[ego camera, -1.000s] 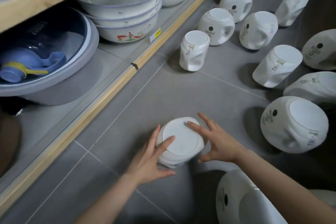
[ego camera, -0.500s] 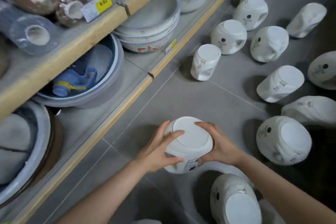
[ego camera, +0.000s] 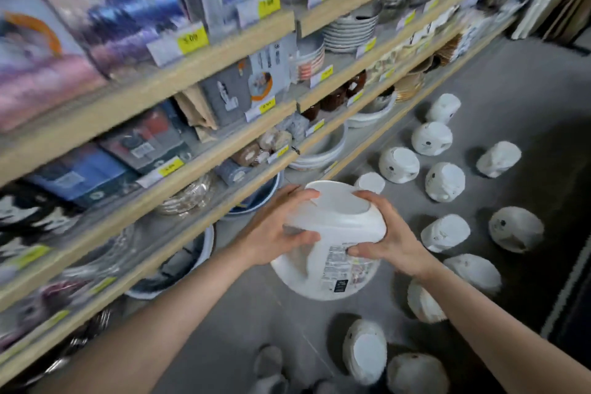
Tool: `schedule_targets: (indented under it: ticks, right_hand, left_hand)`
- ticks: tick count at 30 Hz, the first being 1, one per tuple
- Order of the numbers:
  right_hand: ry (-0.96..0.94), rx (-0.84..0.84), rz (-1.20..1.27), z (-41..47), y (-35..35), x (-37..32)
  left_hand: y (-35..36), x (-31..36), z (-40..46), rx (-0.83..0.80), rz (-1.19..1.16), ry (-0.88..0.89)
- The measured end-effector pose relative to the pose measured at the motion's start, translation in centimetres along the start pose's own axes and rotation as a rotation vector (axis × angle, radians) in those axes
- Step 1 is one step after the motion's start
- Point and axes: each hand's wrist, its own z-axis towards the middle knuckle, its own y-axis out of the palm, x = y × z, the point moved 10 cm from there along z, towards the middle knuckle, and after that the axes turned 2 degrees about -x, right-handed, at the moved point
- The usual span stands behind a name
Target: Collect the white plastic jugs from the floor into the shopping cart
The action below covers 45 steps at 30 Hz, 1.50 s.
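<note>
A white jug (ego camera: 332,233) was gripped between the left hand (ego camera: 275,233) and right hand (ego camera: 388,235), fingers curled round it, above the floor (ego camera: 511,99).

The held jug (ego camera: 332,233) is white, its label (ego camera: 343,265) printed in fine grey and black. At one to five o'clock, white jugs (ego camera: 444,182) with small black dots lie on a dark grey floor (ego camera: 511,89). From nine to twelve o'clock, pale wood shelves (ego camera: 179,73) carry yellow-and-white price tags (ego camera: 192,40), purple-pink packs (ego camera: 105,9) and white plates (ego camera: 348,32).
</note>
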Motion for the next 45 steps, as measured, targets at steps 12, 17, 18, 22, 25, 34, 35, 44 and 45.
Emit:
schedule_targets:
  ticks: [12,17,18,22,25,34,35,44,45]
  right_hand:
    - [-0.198,-0.290,0.072,-5.1,6.9,-19.7]
    - [-0.256,-0.469,0.016,-7.0,14.6,-24.8]
    - [-0.271,-0.501,-0.003,-7.5,16.4,-25.7]
    - [-0.304,-0.639,-0.023,-9.6,24.0,-28.6]
    - [-0.361,-0.738,-0.072,-12.1,30.6,-31.3]
    - [-0.450,-0.951,-0.057,-23.9,53.0,-37.4]
    - [-0.452,-0.972,-0.054,-25.4,55.5,-38.1]
    - [-0.532,-1.224,-0.094,-37.8,76.8,-43.5]
    - [-0.552,-1.253,-0.101,-39.0,79.0,-44.1]
  left_hand:
    - [-11.7,11.2,-16.6,0.470,-0.150,-0.212]
    - [-14.7,12.1,-26.9,0.647,-0.132,-0.318]
    - [-15.2,12.2,-29.1,0.684,-0.143,-0.342]
    - [-17.0,12.6,-37.8,0.815,-0.102,-0.391]
    - [-18.0,12.6,-45.2,0.904,-0.063,-0.454]
    - [-21.4,11.7,-70.3,1.086,0.045,-0.578]
    - [-21.6,11.8,-73.2,1.107,0.043,-0.595]
    - [-23.5,12.5,-96.4,1.338,0.122,-0.765]
    - [-23.7,12.3,-98.5,1.362,0.121,-0.784]
